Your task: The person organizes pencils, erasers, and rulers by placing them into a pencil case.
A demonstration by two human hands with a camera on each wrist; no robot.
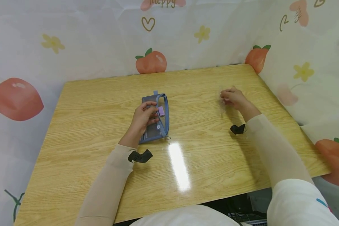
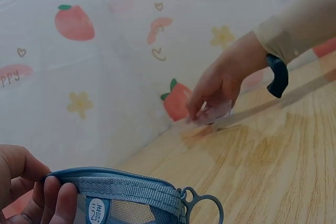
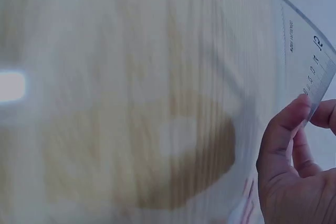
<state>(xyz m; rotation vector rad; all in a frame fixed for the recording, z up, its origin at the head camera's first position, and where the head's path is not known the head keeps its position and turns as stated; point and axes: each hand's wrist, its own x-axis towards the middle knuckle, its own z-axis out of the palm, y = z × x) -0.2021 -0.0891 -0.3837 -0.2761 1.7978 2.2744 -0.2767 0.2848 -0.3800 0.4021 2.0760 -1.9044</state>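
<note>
A blue mesh pencil case (image 1: 152, 133) lies unzipped on the table, its mouth gaping to the right. My left hand (image 1: 145, 116) pinches the zip edge of its mouth, which the left wrist view shows close up. Inside the opening sits a small purple block (image 1: 161, 111). Farther right, my right hand (image 1: 235, 99) pinches a clear plastic ruler (image 3: 307, 51) between thumb and fingers. Its printed scale and numbers show in the right wrist view, where it comes to a pointed corner at the top. In the head view the ruler is faint against the wood.
The wooden table (image 1: 101, 175) meets a fruit-printed white cloth (image 1: 101, 37) at the back and on the right. A ring-shaped pull (image 2: 207, 200) hangs at the pencil case's zip end. Glare marks the table in front of the case.
</note>
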